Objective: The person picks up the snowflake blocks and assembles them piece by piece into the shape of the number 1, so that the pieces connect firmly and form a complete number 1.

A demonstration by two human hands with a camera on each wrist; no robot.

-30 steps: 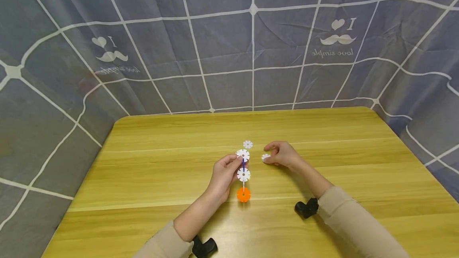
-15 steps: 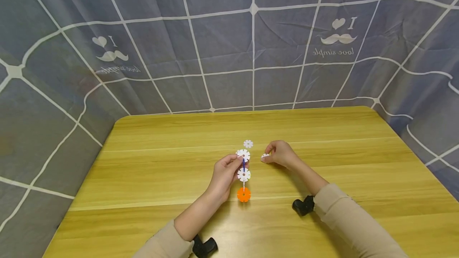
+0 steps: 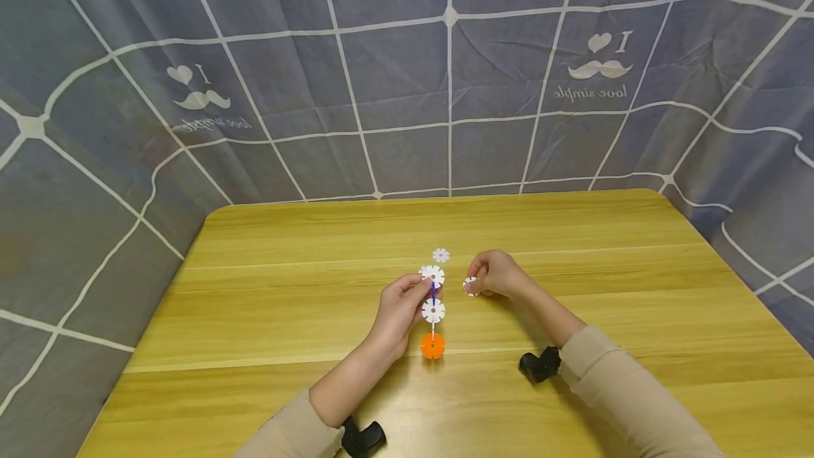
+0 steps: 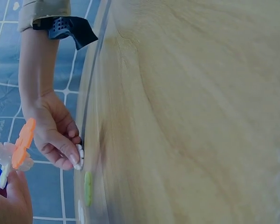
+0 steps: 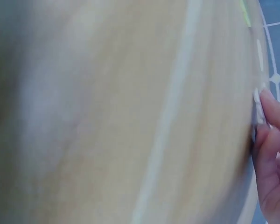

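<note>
Left hand (image 3: 397, 309) has a pinch on a disc chain (image 3: 434, 314), thumb over the far white disc (image 3: 434, 272). From that thumb it runs back toward the person: a blue piece (image 3: 434, 292) seen edge-on, a second white disc (image 3: 434, 312), a pale piece (image 3: 433, 331) edge-on, then an orange disc (image 3: 432, 347) just right of the left wrist. Right hand (image 3: 502, 276), off to the right of the chain and not touching it, pinches a single white disc (image 3: 469, 288) between thumb and fingers. One more white disc (image 3: 441, 255) lies on the table (image 3: 286, 253) just beyond the left fingertips. There's also something green (image 4: 88, 189) near the right fingertips in the left wrist view, maybe another disc edge-on, but it's too blurry to swear to.
</note>
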